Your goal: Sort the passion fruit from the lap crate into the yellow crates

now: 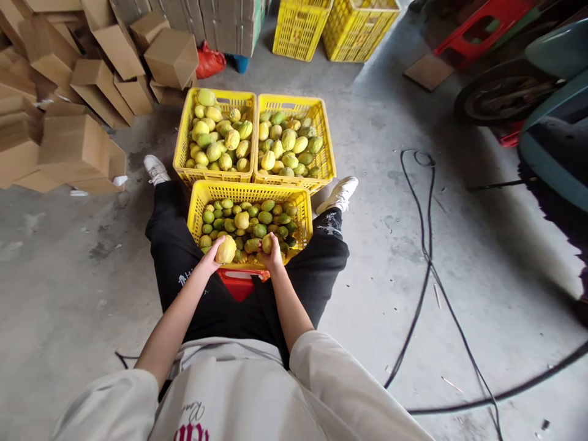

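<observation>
1. Left hand point(211, 257) was closed around a large yellow fruit point(226, 249) at the near edge of the near crate point(202, 195), between the knees.
2. Right hand point(272, 254) gripped a smaller yellow-green fruit point(266, 243) at the same near edge, just right of the first.
3. Both fruits looked round, smooth-skinned and light enough for one hand; probably firm, but likely to bruise if squeezed or dropped.
4. Best hold, by my read: cupped in the palm, fingers wrapped round the widest part, as shown.
5. Two far crates point(219, 99) and point(316, 110) sat side by side, touching, both full of larger yellowish fruit.
6. Cardboard boxes point(73, 147) piled far left; black cable point(427, 257) on the floor, right.
</observation>
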Demonstrator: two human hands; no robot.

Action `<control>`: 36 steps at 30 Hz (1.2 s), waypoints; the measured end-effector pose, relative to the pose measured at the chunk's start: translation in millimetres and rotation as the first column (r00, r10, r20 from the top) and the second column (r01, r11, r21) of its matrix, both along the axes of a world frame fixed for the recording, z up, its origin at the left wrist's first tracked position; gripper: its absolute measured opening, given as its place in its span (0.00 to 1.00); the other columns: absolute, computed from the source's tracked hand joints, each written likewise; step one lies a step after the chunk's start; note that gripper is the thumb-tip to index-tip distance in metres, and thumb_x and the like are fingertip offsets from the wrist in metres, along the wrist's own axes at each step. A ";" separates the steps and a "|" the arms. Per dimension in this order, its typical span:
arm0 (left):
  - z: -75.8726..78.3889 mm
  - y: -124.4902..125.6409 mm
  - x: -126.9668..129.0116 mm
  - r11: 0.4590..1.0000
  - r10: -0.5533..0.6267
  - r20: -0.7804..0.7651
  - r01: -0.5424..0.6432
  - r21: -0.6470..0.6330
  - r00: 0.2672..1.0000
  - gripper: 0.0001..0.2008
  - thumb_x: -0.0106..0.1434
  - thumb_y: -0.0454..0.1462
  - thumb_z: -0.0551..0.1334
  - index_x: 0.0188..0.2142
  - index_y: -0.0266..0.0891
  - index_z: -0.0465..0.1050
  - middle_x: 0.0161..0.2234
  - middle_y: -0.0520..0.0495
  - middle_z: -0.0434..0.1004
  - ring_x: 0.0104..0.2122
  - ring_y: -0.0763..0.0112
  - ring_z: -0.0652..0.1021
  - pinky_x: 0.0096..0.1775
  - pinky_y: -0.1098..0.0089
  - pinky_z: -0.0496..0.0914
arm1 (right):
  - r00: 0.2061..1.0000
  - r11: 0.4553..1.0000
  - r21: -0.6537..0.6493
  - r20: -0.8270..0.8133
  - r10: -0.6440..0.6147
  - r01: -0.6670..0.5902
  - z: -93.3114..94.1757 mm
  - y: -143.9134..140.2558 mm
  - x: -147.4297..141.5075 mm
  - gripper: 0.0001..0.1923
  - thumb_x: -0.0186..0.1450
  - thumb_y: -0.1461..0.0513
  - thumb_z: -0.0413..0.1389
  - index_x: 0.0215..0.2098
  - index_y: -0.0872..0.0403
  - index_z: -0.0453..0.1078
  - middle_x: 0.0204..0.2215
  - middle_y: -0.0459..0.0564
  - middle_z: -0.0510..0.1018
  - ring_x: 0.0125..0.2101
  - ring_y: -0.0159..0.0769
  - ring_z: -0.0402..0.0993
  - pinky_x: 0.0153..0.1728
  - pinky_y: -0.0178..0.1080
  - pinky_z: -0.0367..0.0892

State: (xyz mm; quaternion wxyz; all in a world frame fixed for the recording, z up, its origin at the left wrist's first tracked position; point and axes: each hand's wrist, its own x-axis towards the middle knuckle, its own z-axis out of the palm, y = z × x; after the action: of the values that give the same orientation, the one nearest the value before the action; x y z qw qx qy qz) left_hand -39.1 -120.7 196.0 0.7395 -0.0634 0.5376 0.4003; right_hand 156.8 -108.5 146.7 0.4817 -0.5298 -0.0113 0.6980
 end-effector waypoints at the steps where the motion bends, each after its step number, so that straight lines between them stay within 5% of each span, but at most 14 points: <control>1: 0.0 -0.1 0.0 1.000 0.008 -0.002 -0.008 -0.015 1.000 0.11 0.68 0.41 0.62 0.43 0.34 0.73 0.29 0.46 0.78 0.27 0.68 0.80 0.30 0.72 0.75 | 0.999 0.999 -0.023 -0.024 -0.044 0.043 2.2 0.2 -0.4 0.17 0.64 0.46 0.54 0.30 0.49 0.62 0.21 0.44 0.71 0.21 0.32 0.68 0.18 0.32 0.63; 9: -2.5 2.6 -4.7 0.976 0.166 -0.087 -0.176 -0.127 0.982 0.13 0.70 0.46 0.57 0.46 0.40 0.72 0.30 0.48 0.77 0.30 0.64 0.81 0.31 0.69 0.76 | 0.979 0.983 -0.067 -0.098 -0.179 0.173 14.5 2.9 0.6 0.20 0.67 0.44 0.48 0.29 0.50 0.61 0.25 0.48 0.75 0.15 0.29 0.58 0.14 0.33 0.57; 18: -5.6 2.1 -4.2 0.975 0.109 0.032 -0.101 -0.198 0.993 0.21 0.73 0.46 0.49 0.56 0.38 0.70 0.39 0.38 0.81 0.35 0.56 0.83 0.35 0.59 0.77 | 0.982 0.996 -0.028 -0.167 -0.091 0.088 15.5 -2.5 -3.8 0.15 0.63 0.50 0.61 0.30 0.50 0.64 0.21 0.41 0.68 0.19 0.28 0.64 0.16 0.30 0.60; 27: -4.7 1.6 -1.9 0.989 -0.063 -0.128 0.045 -0.142 0.990 0.16 0.66 0.44 0.65 0.46 0.35 0.73 0.29 0.43 0.79 0.25 0.64 0.81 0.29 0.67 0.77 | 0.972 0.997 -0.075 -0.228 -0.053 0.037 20.1 0.3 1.1 0.20 0.72 0.51 0.46 0.29 0.54 0.67 0.23 0.48 0.73 0.19 0.29 0.65 0.16 0.30 0.60; 36: -3.8 -1.1 -0.5 0.980 -0.108 -0.169 0.077 -0.181 0.980 0.14 0.61 0.41 0.69 0.44 0.36 0.75 0.28 0.48 0.78 0.24 0.69 0.79 0.27 0.71 0.75 | 0.963 0.998 0.006 -0.262 -0.061 0.064 15.4 -1.5 -5.8 0.12 0.68 0.53 0.54 0.33 0.52 0.69 0.30 0.47 0.79 0.22 0.30 0.71 0.14 0.29 0.61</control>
State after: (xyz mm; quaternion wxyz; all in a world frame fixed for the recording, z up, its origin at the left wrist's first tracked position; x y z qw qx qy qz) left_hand -39.6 -121.8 192.2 0.6979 -0.0664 0.6369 0.3209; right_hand 151.0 -110.0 162.1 0.5044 -0.4299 0.0641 0.7461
